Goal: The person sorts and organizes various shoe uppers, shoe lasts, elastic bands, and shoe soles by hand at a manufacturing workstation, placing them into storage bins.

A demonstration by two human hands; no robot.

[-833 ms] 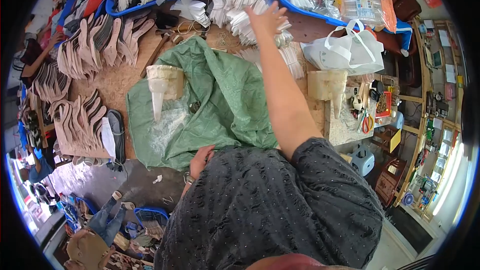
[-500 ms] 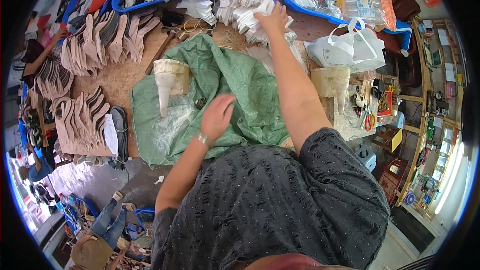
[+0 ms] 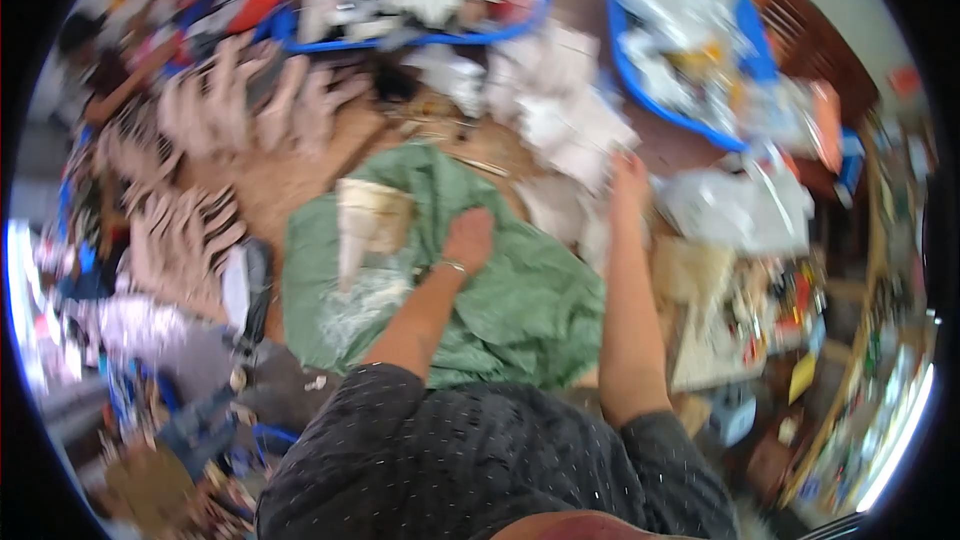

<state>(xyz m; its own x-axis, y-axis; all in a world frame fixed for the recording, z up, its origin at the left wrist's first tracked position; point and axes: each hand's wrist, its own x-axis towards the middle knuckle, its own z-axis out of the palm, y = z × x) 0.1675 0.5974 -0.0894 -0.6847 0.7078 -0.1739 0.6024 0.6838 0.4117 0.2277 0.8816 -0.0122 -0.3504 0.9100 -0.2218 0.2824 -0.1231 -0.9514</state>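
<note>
The right hand [image 3: 628, 180], blurred, reaches out to the near right edge of a heap of white, flat, thin pieces in bundles [image 3: 570, 120]; whether its fingers grip any of them cannot be told. The left hand [image 3: 470, 238] is over a crumpled green plastic sheet [image 3: 530, 305], its fingers close together; blur hides how far they curl and whether they touch the sheet. Left of that hand stands a cream-coloured block with a tapering white horn [image 3: 372, 220]. A glossy white bag [image 3: 735, 210] sits just right of the right hand.
</note>
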